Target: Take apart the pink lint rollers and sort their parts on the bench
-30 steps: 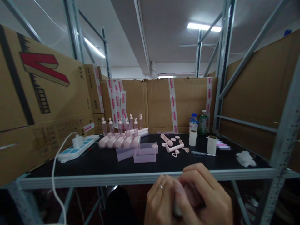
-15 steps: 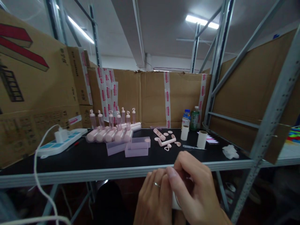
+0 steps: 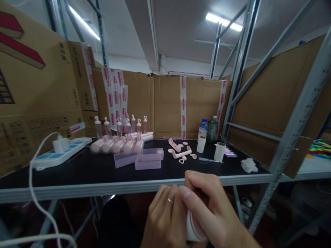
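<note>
Pressing together just in front of the worktop (image 3: 85,175), our two hands have a pale cylinder (image 3: 192,229) between them, below the level of its metal front edge (image 3: 113,187). Our right hand (image 3: 213,210) is wrapped around the cylinder, thumb laid across toward the other hand. Our left hand (image 3: 164,218), with a ring (image 3: 170,200) on one finger, is curled against the cylinder's near side; its fingertips are hidden, so we cannot tell how it grips.

Beyond our hands, loose pink parts (image 3: 182,154) lie scattered on the black surface, with a small heart-shaped loop (image 3: 181,161) at their near edge. To the right of them we see a screwdriver (image 3: 205,159) lying flat, two pale tubes (image 3: 219,151) standing upright, and a crumpled white tissue (image 3: 249,165). To the left sit translucent lilac trays (image 3: 148,164), and behind these, pink cylinders (image 3: 118,146) lie in a row among upright slim tubes (image 3: 128,131) with looped caps. Farther left, a white plug (image 3: 60,144) stands in a power strip (image 3: 46,161).
</note>
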Available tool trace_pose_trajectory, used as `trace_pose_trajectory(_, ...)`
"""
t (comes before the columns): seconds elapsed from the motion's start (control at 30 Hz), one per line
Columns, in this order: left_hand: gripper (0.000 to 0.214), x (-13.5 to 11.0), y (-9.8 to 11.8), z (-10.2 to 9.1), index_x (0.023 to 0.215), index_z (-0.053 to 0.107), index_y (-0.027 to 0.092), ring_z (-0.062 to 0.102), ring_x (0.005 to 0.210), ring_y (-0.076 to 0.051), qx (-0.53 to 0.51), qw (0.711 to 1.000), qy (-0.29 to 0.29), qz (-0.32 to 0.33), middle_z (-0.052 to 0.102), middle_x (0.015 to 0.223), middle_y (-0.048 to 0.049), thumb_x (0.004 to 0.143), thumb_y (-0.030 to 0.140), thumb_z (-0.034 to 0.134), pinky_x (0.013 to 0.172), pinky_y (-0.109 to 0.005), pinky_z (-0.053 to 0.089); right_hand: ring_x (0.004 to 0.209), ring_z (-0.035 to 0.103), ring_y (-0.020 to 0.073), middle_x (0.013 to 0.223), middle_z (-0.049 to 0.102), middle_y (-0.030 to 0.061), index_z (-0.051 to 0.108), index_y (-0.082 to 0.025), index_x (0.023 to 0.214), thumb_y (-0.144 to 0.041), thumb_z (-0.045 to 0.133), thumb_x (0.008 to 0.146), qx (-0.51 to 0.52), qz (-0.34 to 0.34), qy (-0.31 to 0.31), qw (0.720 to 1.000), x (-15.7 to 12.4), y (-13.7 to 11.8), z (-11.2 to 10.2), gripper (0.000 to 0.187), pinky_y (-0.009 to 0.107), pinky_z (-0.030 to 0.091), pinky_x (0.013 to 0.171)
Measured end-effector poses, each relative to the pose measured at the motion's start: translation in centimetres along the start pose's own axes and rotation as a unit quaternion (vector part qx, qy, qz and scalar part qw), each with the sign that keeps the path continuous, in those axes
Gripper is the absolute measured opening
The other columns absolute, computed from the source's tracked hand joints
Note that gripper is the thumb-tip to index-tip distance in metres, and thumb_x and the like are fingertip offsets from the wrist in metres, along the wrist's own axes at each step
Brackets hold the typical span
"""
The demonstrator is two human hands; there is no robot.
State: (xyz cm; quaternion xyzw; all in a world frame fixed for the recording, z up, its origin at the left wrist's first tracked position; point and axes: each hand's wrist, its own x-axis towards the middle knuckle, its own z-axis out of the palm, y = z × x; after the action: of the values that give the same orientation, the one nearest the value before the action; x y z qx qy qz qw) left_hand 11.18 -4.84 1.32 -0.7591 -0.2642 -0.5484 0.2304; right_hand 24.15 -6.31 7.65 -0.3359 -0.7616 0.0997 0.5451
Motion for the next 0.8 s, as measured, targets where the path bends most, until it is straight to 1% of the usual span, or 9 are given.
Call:
trace_pose_trajectory(0.13,0.044,0.0,-0.2,-0.8,0.128,0.052,0.008,0.074,0.094,-0.031,0.015,0.999,-0.033,-0.004,0.072,0.099,-0.0176,0.093,0.034,0.055,0.077,-0.038,0.058,0.059,0.048,0.0113,0.062,0.049,-0.003,0.043,-0.02,0.064,-0.03,0.05,0.101,-0.014,-0.017,0.008,1.0,0.0,-0.1,-0.4,0.038,0.024,0.038,0.058)
trace_pose_trajectory(0.23,0.042,0.4,-0.5,-1.2,0.124,0.052,0.011,0.075,0.089,-0.03,-0.004,0.998,-0.069,0.0,0.072,0.096,-0.0145,0.089,0.033,0.06,0.066,-0.036,0.057,0.057,0.048,0.0124,0.06,0.049,-0.0023,0.042,-0.021,0.063,-0.036,0.046,0.104,-0.001,-0.018,0.011,1.0,0.2,-0.3,-0.5,0.044,0.026,0.038,0.056)
trace_pose_trajectory(0.33,0.036,1.0,-0.5,-1.4,0.116,0.052,0.015,0.074,0.081,-0.026,-0.036,0.997,-0.063,-0.009,0.07,0.089,-0.0094,0.085,0.028,0.064,0.061,-0.034,0.055,0.052,0.044,0.012,0.055,0.044,-0.0028,0.035,-0.022,0.06,-0.04,0.042,0.106,0.032,-0.006,-0.016,0.999,0.5,-0.5,-0.7,0.05,0.027,0.033,0.052)
trace_pose_trajectory(0.43,0.028,1.9,-0.1,-1.5,0.107,0.051,0.019,0.071,0.068,-0.021,-0.078,0.996,-0.044,-0.021,0.066,0.08,-0.0036,0.082,0.019,0.064,0.056,-0.031,0.051,0.053,0.043,0.0117,0.055,0.043,-0.0032,0.034,-0.021,0.06,-0.04,0.042,0.105,0.076,0.014,-0.036,0.996,0.5,-0.6,-1.0,0.049,0.028,0.032,0.052)
trace_pose_trajectory(0.53,0.03,3.2,-0.2,-1.0,0.109,0.052,0.021,0.07,0.072,-0.02,-0.143,0.988,-0.041,-0.039,0.068,0.083,-0.0029,0.083,0.018,0.068,0.059,-0.028,0.051,0.054,0.039,0.0108,0.056,0.038,-0.0043,0.037,-0.021,0.06,-0.035,0.047,0.103,0.1,0.039,-0.038,0.993,1.2,0.0,-1.4,0.046,0.027,0.028,0.052)
trace_pose_trajectory(0.63,0.034,5.6,-2.3,1.4,0.109,0.057,0.02,0.068,0.075,-0.019,-0.23,0.964,-0.079,-0.107,0.07,0.089,-0.002,0.08,0.021,0.076,0.063,-0.026,0.049,0.058,0.038,0.0109,0.06,0.037,-0.0044,0.039,-0.02,0.061,-0.038,0.052,0.1,0.096,0.067,-0.01,0.993,4.5,2.3,-1.8,0.045,0.027,0.028,0.054)
trace_pose_trajectory(0.67,0.031,6.6,-3.5,2.7,0.1,0.059,0.02,0.065,0.07,-0.017,-0.256,0.951,-0.089,-0.148,0.068,0.084,0.0001,0.078,0.022,0.079,0.062,-0.025,0.047,0.06,0.039,0.0113,0.061,0.039,-0.0039,0.041,-0.02,0.061,-0.042,0.052,0.1,0.093,0.082,-0.003,0.992,6.2,3.5,-2.0,0.046,0.026,0.029,0.056)
trace_pose_trajectory(0.73,0.028,8.9,-6.3,6.1,0.09,0.061,0.019,0.059,0.07,-0.015,-0.317,0.916,-0.099,-0.223,0.067,0.081,0.0015,0.075,0.026,0.084,0.065,-0.024,0.044,0.058,0.04,0.0117,0.058,0.041,-0.0032,0.045,-0.019,0.06,-0.052,0.048,0.101,0.085,0.114,-0.004,0.99,10.3,6.5,-2.5,0.052,0.026,0.029,0.055)
trace_pose_trajectory(0.8,0.037,11.2,-9.2,10.0,0.079,0.062,0.017,0.054,0.068,-0.013,-0.393,0.867,-0.082,-0.296,0.064,0.074,0.0031,0.063,0.029,0.093,0.064,-0.022,0.04,0.059,0.044,0.012,0.058,0.046,-0.0018,0.052,-0.018,0.063,-0.057,0.041,0.103,0.076,0.166,-0.009,0.983,14.3,9.7,-3.2,0.058,0.025,0.032,0.056)
